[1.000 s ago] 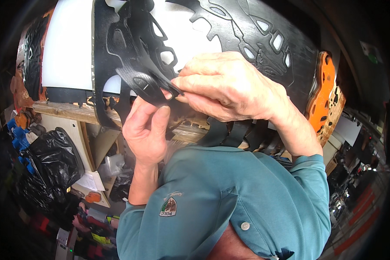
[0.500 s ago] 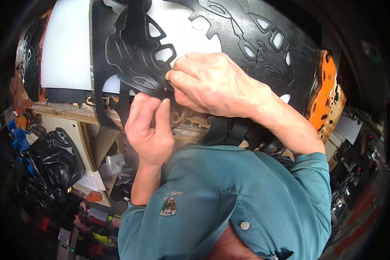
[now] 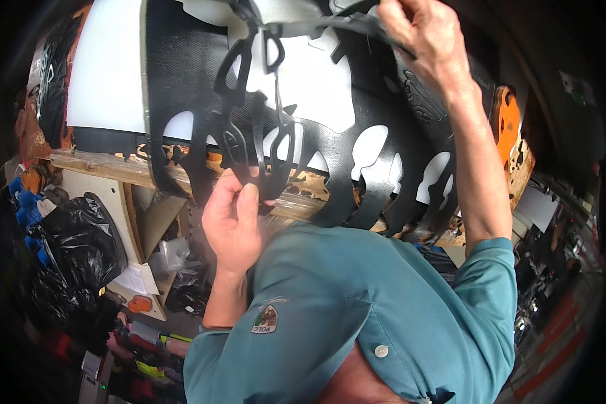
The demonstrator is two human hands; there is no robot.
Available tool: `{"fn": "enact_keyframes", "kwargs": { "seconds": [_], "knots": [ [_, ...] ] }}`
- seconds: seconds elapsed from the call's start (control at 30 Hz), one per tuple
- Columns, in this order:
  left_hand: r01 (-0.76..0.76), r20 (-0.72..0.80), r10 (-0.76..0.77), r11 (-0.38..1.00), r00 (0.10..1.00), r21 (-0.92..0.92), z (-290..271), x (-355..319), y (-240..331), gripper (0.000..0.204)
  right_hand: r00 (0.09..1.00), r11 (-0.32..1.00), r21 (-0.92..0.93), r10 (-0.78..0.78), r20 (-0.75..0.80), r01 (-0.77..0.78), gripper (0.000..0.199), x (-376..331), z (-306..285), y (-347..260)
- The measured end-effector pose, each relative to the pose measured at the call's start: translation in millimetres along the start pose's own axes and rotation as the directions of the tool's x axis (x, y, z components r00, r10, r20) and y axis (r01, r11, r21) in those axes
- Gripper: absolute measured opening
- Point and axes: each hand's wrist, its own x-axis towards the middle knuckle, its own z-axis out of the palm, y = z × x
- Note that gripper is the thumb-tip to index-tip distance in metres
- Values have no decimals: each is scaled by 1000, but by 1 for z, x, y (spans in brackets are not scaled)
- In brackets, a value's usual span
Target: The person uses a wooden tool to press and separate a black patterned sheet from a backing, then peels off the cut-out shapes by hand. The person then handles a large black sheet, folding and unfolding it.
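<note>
A black, leather-like cut-out piece (image 3: 234, 91) with open loops stretches between my two hands, partly smeared by motion. My left hand (image 3: 234, 225) pinches its lower end between thumb and fingers, near the bench edge. Up at the right, my right hand (image 3: 427, 44) is closed on the strip-like far end of the same piece. Beneath it a large black sheet (image 3: 182, 74) with many shaped holes lies over a white board (image 3: 303, 81). Tongues of that sheet hang over the front edge of the bench. The fingertips of my right hand are partly cut off by the frame's top.
The wooden bench edge (image 3: 101, 167) runs in front of me. An orange cutting template (image 3: 507, 124) stands at the right end. Left and below are a black plastic bag (image 3: 81, 242), a shelf unit (image 3: 104, 192) with papers, and assorted coloured items.
My right hand has moved up and right, away from my left, drawing the cut-out piece up off the sheet. My left hand has shifted slightly down, keeping its pinch. More white board shows.
</note>
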Motion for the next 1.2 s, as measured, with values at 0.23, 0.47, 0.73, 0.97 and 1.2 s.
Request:
{"fn": "enact_keyframes", "kwargs": {
  "seconds": [0.23, 0.47, 0.73, 0.97, 1.2],
  "knots": [
    [-121, -38, 121, 993, 992, 3, -11, 9, -4, 15, 985, 973, -155, 174, 6, -171, 25, -2, 14, 35],
    [-126, -70, 130, 990, 989, 57, 4, 10, -7, 41, 915, 917, 112, -360, -183, 383, 37, -47, -8, -59],
    [-278, 9, 282, 939, 959, 202, 0, 23, 1, 39, 810, 705, 518, -586, 41, 484, 45, -50, 25, -107],
    [-409, 94, 398, 879, 912, 244, -4, 37, 7, 34, 793, 702, 481, -609, 24, 525, 46, -57, 21, -101],
    [-312, 80, 302, 928, 950, 204, 3, 35, 10, 32, 795, 683, 513, -606, 0, 521, 31, -57, 23, -97]
  ]
}}
